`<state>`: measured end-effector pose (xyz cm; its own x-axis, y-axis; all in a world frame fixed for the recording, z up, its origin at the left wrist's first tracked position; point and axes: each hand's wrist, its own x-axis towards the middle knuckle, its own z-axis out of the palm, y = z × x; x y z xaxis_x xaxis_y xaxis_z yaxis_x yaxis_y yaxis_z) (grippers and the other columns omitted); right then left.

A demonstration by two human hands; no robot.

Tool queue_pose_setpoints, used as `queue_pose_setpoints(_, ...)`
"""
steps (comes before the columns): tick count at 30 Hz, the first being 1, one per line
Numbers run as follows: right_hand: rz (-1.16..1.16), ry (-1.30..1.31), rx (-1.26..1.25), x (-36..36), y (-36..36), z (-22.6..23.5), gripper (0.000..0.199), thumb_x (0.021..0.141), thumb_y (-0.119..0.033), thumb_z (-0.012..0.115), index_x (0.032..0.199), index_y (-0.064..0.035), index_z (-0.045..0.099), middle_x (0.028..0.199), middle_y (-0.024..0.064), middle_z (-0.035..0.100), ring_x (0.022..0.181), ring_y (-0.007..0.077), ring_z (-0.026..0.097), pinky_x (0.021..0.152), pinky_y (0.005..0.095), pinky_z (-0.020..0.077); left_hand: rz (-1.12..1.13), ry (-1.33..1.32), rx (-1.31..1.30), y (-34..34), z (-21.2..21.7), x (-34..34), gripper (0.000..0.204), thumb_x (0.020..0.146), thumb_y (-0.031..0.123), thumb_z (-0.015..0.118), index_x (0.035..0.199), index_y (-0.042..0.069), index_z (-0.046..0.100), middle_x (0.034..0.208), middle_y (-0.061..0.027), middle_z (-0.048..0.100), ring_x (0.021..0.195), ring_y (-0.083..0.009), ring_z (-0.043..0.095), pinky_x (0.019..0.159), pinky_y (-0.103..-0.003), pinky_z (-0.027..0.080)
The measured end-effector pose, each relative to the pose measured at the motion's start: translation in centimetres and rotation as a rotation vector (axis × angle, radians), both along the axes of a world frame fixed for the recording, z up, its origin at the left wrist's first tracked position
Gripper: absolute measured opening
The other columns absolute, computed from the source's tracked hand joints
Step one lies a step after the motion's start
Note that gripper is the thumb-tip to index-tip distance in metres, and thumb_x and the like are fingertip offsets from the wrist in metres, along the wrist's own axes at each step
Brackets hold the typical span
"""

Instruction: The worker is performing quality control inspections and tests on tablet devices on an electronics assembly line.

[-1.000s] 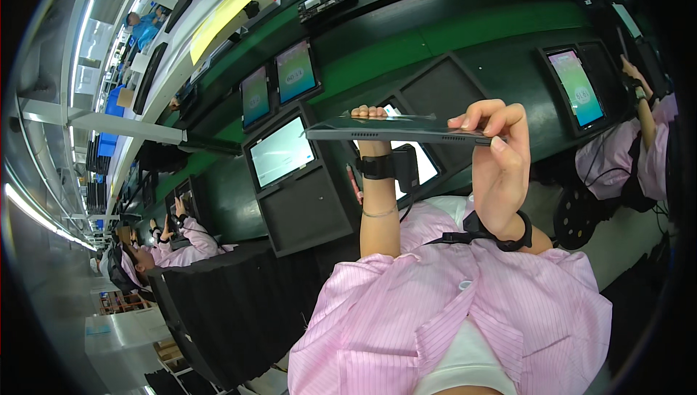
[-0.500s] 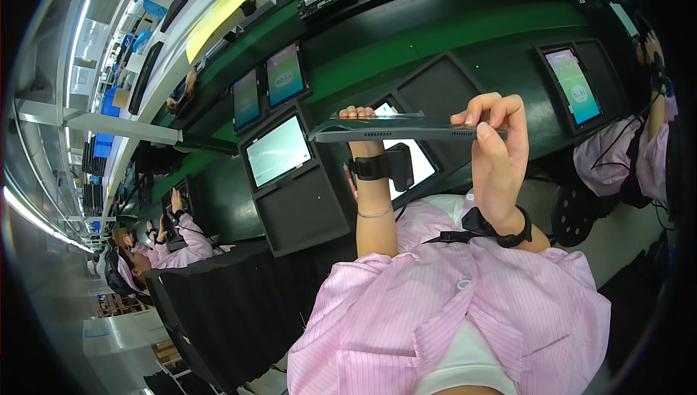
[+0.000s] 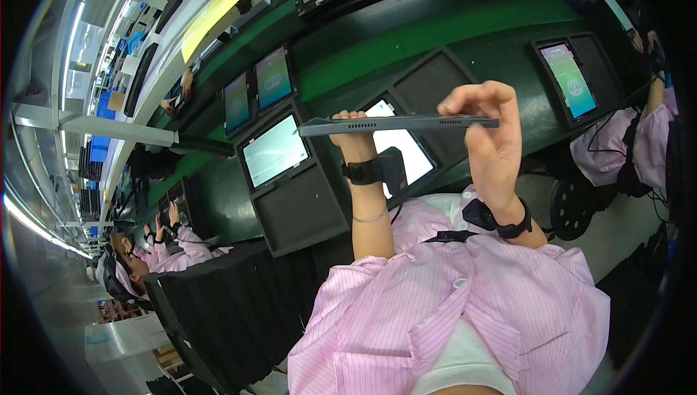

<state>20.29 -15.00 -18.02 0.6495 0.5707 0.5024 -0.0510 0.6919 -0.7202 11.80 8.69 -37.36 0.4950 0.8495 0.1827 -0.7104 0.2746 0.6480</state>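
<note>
A thin dark grey tablet (image 3: 406, 125) is held up edge-on, with speaker holes along the long edge that faces me. My left hand (image 3: 354, 144) grips it from the far side near its left end, its fingertips showing above the edge. At the right end my right hand (image 3: 495, 152) has its thumb under the edge and its fingers curled over the top. Beneath the held tablet, a white-lit tablet (image 3: 408, 157) lies in a black tray (image 3: 433, 83), partly hidden. Left of it another black tray (image 3: 301, 210) holds a tablet with a pale lit screen (image 3: 274, 149).
Two tablets with coloured screens, one (image 3: 274, 79) beside the other (image 3: 237, 103), lie farther back on the green-black bench (image 3: 392, 39). At right, a tray holds a coloured-screen tablet (image 3: 568, 79) near a co-worker's sleeve (image 3: 650, 144). A shelf rail (image 3: 163, 79) runs at left, with a person (image 3: 181, 239) below.
The held tablet has tilted, so its shiny upper face no longer shows and only the edge does. It has shifted slightly left and up with both hands.
</note>
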Motion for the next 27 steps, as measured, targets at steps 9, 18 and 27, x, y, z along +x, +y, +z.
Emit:
queue_pose_setpoints(9,-0.321,0.383,-0.056,4.3,0.3,0.7,0.029,0.085,-0.013,0.070,0.109,-0.0013,0.060,0.103,0.0034,0.063,0.088,0.0100,0.059,0.079,0.0237,0.0466,-0.180,0.126,-0.231,-7.5,16.0,-6.7,0.068,0.091,0.061,0.040,0.109,-0.003,0.055,0.104,-0.0122,0.063,0.099,-0.0250,0.059,0.091,-0.038,0.045)
queue_pose_setpoints(18,0.151,0.700,-0.058,3.8,-1.1,1.6,0.036,0.099,-0.034,0.039,0.110,-0.0063,0.059,0.093,0.0026,0.064,0.081,0.0101,0.061,0.074,0.0252,0.0501,-0.392,0.740,0.298,-12.1,13.7,-6.3,0.044,0.096,0.019,0.052,0.134,0.000,0.043,0.107,0.0006,0.056,0.093,-0.0053,0.050,0.084,-0.021,0.040)
queue_pose_setpoints(27,0.088,0.693,-0.162,3.5,-1.6,1.0,0.038,0.098,-0.033,0.038,0.110,-0.0048,0.061,0.099,0.0015,0.064,0.088,0.0101,0.059,0.081,0.0244,0.0459,-0.365,0.710,0.224,-12.6,13.4,-7.6,0.031,0.096,0.017,0.051,0.123,0.002,0.049,0.093,0.0039,0.053,0.080,-0.0017,0.047,0.069,-0.017,0.039)
